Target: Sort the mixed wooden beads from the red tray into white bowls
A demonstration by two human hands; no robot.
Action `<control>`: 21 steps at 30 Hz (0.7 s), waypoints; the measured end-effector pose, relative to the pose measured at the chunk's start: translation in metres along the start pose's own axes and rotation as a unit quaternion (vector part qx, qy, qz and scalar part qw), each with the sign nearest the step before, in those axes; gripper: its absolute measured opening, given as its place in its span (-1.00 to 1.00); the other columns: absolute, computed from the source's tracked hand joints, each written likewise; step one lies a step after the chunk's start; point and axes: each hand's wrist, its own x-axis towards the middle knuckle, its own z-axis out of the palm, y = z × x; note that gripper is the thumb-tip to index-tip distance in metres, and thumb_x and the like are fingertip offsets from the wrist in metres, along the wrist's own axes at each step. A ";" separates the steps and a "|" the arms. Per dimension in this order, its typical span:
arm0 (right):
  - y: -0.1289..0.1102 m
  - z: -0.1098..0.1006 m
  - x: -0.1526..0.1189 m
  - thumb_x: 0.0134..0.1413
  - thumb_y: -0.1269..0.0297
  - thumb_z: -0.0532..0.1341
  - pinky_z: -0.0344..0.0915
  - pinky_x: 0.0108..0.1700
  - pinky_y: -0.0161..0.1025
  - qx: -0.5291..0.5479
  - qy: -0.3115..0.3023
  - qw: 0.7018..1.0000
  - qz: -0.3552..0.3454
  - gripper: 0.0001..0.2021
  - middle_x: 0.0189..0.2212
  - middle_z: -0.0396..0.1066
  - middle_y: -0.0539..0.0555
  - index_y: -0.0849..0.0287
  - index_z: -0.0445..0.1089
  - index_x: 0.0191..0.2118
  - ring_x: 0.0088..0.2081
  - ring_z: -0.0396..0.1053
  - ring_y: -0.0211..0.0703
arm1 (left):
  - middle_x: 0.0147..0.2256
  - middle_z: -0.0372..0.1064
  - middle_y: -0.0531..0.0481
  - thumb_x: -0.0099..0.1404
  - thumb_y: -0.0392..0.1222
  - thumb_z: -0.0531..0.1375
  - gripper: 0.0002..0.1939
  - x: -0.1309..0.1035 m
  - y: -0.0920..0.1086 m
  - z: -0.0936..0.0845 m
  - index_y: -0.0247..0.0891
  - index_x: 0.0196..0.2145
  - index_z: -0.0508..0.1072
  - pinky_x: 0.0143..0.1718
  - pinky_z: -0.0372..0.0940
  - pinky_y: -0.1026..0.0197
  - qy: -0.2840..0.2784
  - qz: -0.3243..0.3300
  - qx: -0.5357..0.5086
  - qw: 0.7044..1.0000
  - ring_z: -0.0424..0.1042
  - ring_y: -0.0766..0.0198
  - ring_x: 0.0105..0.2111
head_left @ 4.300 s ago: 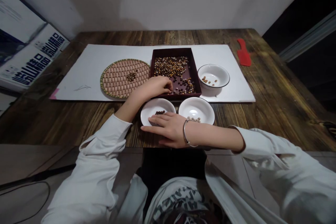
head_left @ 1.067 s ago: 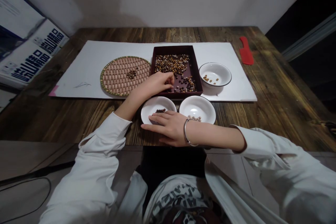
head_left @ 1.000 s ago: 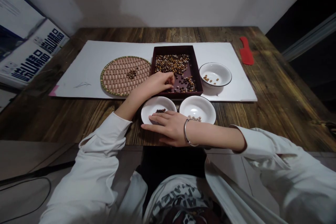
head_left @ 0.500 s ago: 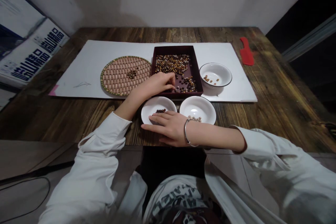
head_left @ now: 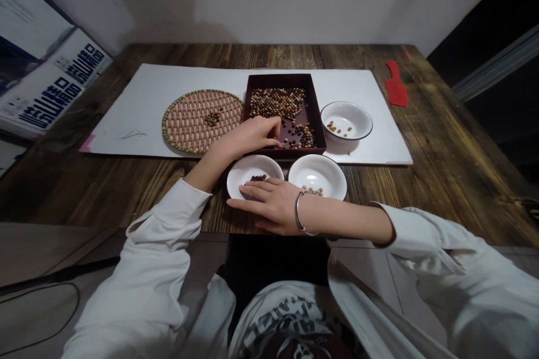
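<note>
My left hand (head_left: pixel 261 132) reaches over the near left wall of a dark red tray (head_left: pixel 319 133). Its fingers are curled and pinched low by the tray's floor, and whatever lies between the tips is hidden. Many mixed beads (head_left: pixel 275 102), brown, yellowish and pale, lie in the tray. Palm down, my right hand (head_left: pixel 273 202) rests with fingers spread across the near side of a white bowl (head_left: pixel 238 176) holding several dark red-brown beads (head_left: pixel 258 178). Beside it, partly behind my right wrist, a second white bowl (head_left: pixel 324 171) contains several pale beads (head_left: pixel 314 190).
A round woven mat (head_left: pixel 185 120) with a few brown beads sits left of the tray. To the right stands a rimmed white bowl (head_left: pixel 357 123) with several tan pieces. A white board (head_left: pixel 122 109) lies beneath them. A red scraper-like tool (head_left: pixel 396 87) lies farther right.
Both hands stay in nearly the same place. The left hand's fingertips have shifted very slightly within the tray; the bowls and mat have not moved.
</note>
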 end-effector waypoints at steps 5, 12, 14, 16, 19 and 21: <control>0.000 -0.001 0.001 0.23 0.20 0.06 0.14 0.11 0.06 0.001 -0.006 1.000 0.002 -0.42 0.16 0.21 0.32 0.23 0.01 0.32 0.16 0.20 0.10 | -0.37 0.45 0.04 0.19 -0.20 0.25 -0.88 0.000 -0.002 0.001 -0.27 -0.35 0.39 -0.37 0.17 0.28 0.003 0.003 -0.013 1.000 0.39 0.30 -0.38; -0.002 -0.002 0.001 0.23 0.21 0.05 0.12 0.13 0.06 0.005 -0.010 1.000 0.007 -0.43 0.17 0.20 0.33 0.23 0.01 0.32 0.16 0.19 0.10 | -0.31 0.51 0.01 0.28 -0.23 0.16 -0.89 0.000 0.000 0.001 -0.28 -0.29 0.46 -0.27 0.25 0.28 -0.007 0.034 -0.043 0.998 0.44 0.30 -0.30; -0.002 -0.004 0.001 0.22 0.22 0.06 0.12 0.13 0.06 0.009 -0.016 1.000 0.013 -0.42 0.17 0.20 0.32 0.23 0.02 0.32 0.17 0.19 0.10 | -0.28 0.52 0.00 0.29 -0.25 0.14 -0.87 0.000 0.000 0.001 -0.28 -0.26 0.48 -0.23 0.25 0.28 -0.012 0.043 -0.043 0.998 0.45 0.30 -0.28; -0.003 -0.005 0.001 0.22 0.22 0.08 0.12 0.13 0.06 0.012 -0.021 1.000 0.019 -0.42 0.18 0.20 0.31 0.22 0.02 0.32 0.18 0.18 0.10 | -0.25 0.52 0.00 0.31 -0.26 0.11 -0.85 -0.001 0.000 0.000 -0.27 -0.23 0.48 -0.20 0.26 0.27 -0.014 0.048 -0.038 0.998 0.45 0.29 -0.25; -0.002 -0.005 0.001 0.22 0.22 0.08 0.12 0.12 0.07 0.010 -0.023 1.000 0.019 -0.42 0.19 0.19 0.31 0.22 0.02 0.32 0.18 0.17 0.11 | -0.20 0.50 0.00 0.34 -0.27 0.07 -0.82 -0.001 0.000 0.001 -0.25 -0.18 0.45 -0.16 0.26 0.27 -0.006 0.043 -0.038 0.998 0.44 0.29 -0.20; -0.002 -0.003 0.001 0.22 0.22 0.07 0.12 0.12 0.07 0.009 -0.017 1.000 0.014 -0.41 0.18 0.19 0.32 0.22 0.01 0.32 0.18 0.18 0.12 | -0.17 0.49 -0.02 0.34 -0.26 0.06 -0.81 -0.002 0.000 0.002 -0.25 -0.14 0.42 -0.16 0.27 0.27 0.006 0.038 -0.039 0.999 0.44 0.29 -0.18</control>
